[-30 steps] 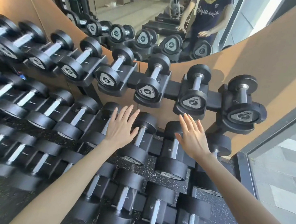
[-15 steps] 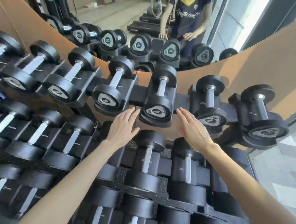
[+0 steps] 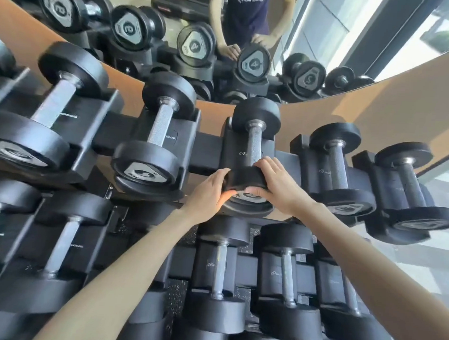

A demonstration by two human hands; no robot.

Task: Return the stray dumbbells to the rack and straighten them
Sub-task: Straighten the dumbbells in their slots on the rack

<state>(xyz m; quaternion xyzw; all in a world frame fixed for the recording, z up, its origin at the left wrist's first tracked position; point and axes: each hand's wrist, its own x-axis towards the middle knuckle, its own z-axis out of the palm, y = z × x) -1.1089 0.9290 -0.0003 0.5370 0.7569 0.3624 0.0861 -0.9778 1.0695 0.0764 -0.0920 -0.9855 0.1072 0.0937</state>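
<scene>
A small black dumbbell (image 3: 254,135) with a steel handle lies in its cradle on the top row of the rack (image 3: 208,153). Its near head is clasped from both sides. My left hand (image 3: 211,192) grips the left side of that head, and my right hand (image 3: 277,185) wraps over the top and right side. A silver label on the head's face shows partly between my thumbs. Neighbouring dumbbells rest in their cradles: a bigger one to the left (image 3: 154,140) and two smaller ones to the right (image 3: 337,170), (image 3: 409,190).
Lower rows of the rack hold several more black dumbbells (image 3: 219,268). A mirror (image 3: 329,32) above an orange wall band reflects the rack and a person. A window and pale floor lie to the right (image 3: 439,259).
Both hands rose from the middle row to the top row and closed around the near head of one small dumbbell. The camera moved closer to the rack.
</scene>
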